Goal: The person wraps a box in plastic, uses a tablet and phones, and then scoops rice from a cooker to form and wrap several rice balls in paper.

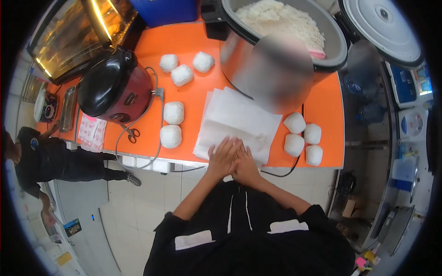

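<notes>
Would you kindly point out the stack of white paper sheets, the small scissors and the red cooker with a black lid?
stack of white paper sheets [235, 117]: head view, bare top sheet.
small scissors [131, 134]: head view, pivot.
red cooker with a black lid [103, 83]: head view, lid centre.

Paper stack [237, 120] centred — wrapped balls [173, 112] either side.

Scissors [132, 134] beside black cooker [110, 85]

Food-stall kitchen (big rice cooker [285, 27], wrapped rice balls [173, 112])
</notes>
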The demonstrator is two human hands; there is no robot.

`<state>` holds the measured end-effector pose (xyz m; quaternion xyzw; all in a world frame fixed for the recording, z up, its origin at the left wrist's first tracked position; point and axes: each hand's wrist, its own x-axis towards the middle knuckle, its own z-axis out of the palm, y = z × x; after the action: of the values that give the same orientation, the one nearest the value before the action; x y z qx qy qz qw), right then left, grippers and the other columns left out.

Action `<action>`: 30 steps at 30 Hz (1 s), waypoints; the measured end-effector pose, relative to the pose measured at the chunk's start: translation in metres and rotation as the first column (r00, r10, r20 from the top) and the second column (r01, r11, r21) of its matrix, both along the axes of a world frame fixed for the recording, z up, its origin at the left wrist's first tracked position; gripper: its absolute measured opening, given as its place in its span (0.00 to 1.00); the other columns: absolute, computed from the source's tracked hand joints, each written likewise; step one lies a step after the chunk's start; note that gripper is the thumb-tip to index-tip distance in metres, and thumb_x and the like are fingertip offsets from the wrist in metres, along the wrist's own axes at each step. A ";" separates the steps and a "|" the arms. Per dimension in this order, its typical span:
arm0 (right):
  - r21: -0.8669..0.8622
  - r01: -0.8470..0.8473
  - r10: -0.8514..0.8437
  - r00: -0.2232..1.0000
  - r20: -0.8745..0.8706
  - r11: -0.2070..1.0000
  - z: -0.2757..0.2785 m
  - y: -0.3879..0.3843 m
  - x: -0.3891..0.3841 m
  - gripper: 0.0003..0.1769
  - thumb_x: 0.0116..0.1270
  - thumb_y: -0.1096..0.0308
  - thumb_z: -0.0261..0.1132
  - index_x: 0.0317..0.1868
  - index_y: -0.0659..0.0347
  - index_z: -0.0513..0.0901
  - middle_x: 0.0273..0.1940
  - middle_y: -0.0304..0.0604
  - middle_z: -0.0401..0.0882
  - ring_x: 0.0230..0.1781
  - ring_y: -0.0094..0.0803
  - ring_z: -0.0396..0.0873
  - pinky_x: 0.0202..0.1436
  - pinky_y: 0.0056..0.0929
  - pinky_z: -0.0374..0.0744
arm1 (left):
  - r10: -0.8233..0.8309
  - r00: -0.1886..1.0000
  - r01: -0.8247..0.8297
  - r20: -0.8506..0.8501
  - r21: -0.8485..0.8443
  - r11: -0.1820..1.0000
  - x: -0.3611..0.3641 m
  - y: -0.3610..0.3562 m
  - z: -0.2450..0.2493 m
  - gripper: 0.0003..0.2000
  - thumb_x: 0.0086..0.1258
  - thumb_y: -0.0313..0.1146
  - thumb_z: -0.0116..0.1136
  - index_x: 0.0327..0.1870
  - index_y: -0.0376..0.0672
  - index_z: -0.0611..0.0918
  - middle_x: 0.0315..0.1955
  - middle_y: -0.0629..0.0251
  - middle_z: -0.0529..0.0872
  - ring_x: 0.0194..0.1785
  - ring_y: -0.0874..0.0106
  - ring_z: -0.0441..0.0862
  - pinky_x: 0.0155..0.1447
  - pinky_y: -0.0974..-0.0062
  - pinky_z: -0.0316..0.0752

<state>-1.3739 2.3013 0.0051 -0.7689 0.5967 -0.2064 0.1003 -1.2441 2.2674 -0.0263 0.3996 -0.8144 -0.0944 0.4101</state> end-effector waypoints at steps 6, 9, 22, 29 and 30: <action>-0.058 -0.028 0.046 0.937 0.345 0.998 -0.012 0.020 -0.089 0.22 0.49 0.82 0.56 0.48 0.65 0.76 0.51 0.52 0.75 0.55 0.47 0.72 0.57 0.35 0.73 | -0.252 0.894 0.080 0.370 0.422 0.903 0.001 -0.002 0.000 0.38 0.64 0.63 0.34 0.69 0.45 0.55 0.70 0.64 0.54 0.72 0.68 0.51 0.64 0.46 0.40; 0.038 0.366 -0.355 0.868 0.348 0.930 0.006 0.000 -0.114 0.19 0.54 0.82 0.57 0.48 0.65 0.76 0.47 0.50 0.77 0.50 0.45 0.75 0.54 0.36 0.73 | -0.248 0.880 0.081 0.405 0.386 0.919 0.001 -0.003 0.005 0.39 0.61 0.58 0.45 0.70 0.46 0.54 0.70 0.67 0.53 0.72 0.71 0.51 0.64 0.48 0.45; -0.142 0.462 -0.430 0.878 0.210 0.875 0.005 0.005 -0.090 0.09 0.56 0.76 0.59 0.39 0.67 0.73 0.39 0.52 0.75 0.38 0.45 0.74 0.44 0.38 0.73 | -0.239 0.870 0.073 0.431 0.366 0.928 -0.002 -0.005 0.000 0.39 0.59 0.56 0.49 0.69 0.44 0.55 0.70 0.66 0.53 0.73 0.72 0.49 0.65 0.52 0.39; 0.063 0.118 -0.129 0.968 0.216 0.991 -0.032 0.023 0.011 0.36 0.58 0.70 0.61 0.64 0.74 0.56 0.63 0.62 0.58 0.61 0.54 0.62 0.61 0.46 0.65 | -0.140 0.875 -0.050 0.464 0.374 0.926 0.021 0.004 -0.022 0.40 0.61 0.48 0.52 0.68 0.33 0.52 0.69 0.53 0.52 0.72 0.64 0.51 0.63 0.42 0.47; 0.063 0.181 -0.191 0.942 0.276 0.982 -0.038 0.025 0.011 0.38 0.58 0.69 0.61 0.65 0.74 0.54 0.64 0.63 0.55 0.63 0.55 0.59 0.62 0.47 0.63 | -0.120 0.861 -0.091 0.495 0.382 0.920 0.026 0.005 -0.018 0.39 0.62 0.46 0.53 0.68 0.31 0.51 0.69 0.51 0.51 0.72 0.62 0.51 0.63 0.40 0.48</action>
<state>-1.3631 2.3260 -0.0329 -0.6702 0.6500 -0.3107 0.1780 -1.2177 2.2725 -0.0448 0.4777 -0.8608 -0.1497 0.0913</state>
